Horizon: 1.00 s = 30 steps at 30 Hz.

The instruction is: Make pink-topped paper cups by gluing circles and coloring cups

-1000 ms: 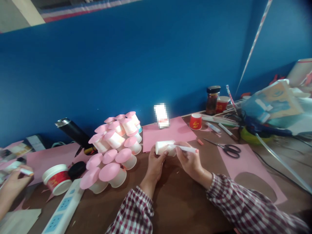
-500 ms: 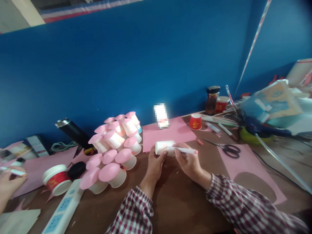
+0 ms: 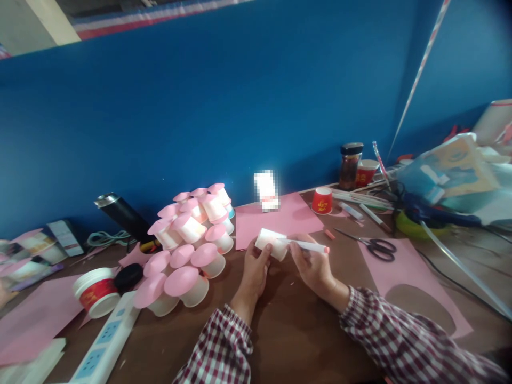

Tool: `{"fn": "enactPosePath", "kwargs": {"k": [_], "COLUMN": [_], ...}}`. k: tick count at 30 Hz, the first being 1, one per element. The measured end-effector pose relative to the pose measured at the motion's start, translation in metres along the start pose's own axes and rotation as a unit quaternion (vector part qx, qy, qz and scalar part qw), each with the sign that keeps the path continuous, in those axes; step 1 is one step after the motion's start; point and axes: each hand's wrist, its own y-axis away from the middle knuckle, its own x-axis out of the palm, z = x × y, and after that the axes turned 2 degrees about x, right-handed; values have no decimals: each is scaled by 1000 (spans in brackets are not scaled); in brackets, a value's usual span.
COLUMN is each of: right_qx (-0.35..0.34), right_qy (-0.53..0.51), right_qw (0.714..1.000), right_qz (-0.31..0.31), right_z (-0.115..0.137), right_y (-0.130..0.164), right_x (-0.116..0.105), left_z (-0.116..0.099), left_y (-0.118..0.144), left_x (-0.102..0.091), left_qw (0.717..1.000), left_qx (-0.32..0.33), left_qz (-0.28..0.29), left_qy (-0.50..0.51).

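Note:
My left hand (image 3: pixel 256 266) is closed round a small white paper cup (image 3: pixel 273 243), which lies tilted on its side above the brown table. In my right hand (image 3: pixel 314 269) is a white marker (image 3: pixel 306 245) with a pinkish-red end, its other end touching or very near the cup's side. Any marks on the cup are too faint to make out. Just beyond both hands lies a pink paper sheet (image 3: pixel 280 216). Left of my left hand stand several white cups with pink paper cone tops (image 3: pixel 182 281).
Scissors (image 3: pixel 382 249) and a cut pink sheet (image 3: pixel 416 277) lie on the right, near a red paper cup (image 3: pixel 322 201). A power strip (image 3: pixel 106 341), stacked cups (image 3: pixel 96 292) and a black flask (image 3: pixel 122 216) are left. Part of another person's hand (image 3: pixel 5 295) shows at the left edge.
The cup has turned so that its right end dips lower. At far left the other person's hand has moved mostly out of view, and the pink sheet there has shifted toward the lower left.

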Motion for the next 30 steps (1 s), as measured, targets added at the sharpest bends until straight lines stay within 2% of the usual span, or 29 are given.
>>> {"fn": "enactPosePath", "kwargs": {"k": [10,30], "right_qx": [-9,-19], "right_qy": [28,47], "right_qw": [999,999], "right_qz": [15,17], "right_z": [1,6], "right_y": [-2,-3], "right_x": [-1,-2], "left_z": [-4,-5], "left_y": [3,4], "left_x": [5,6], "left_qw": [1000,999], "left_qx": [-24,-12], "left_qz": [2,34], "left_qy": [2,1]}}
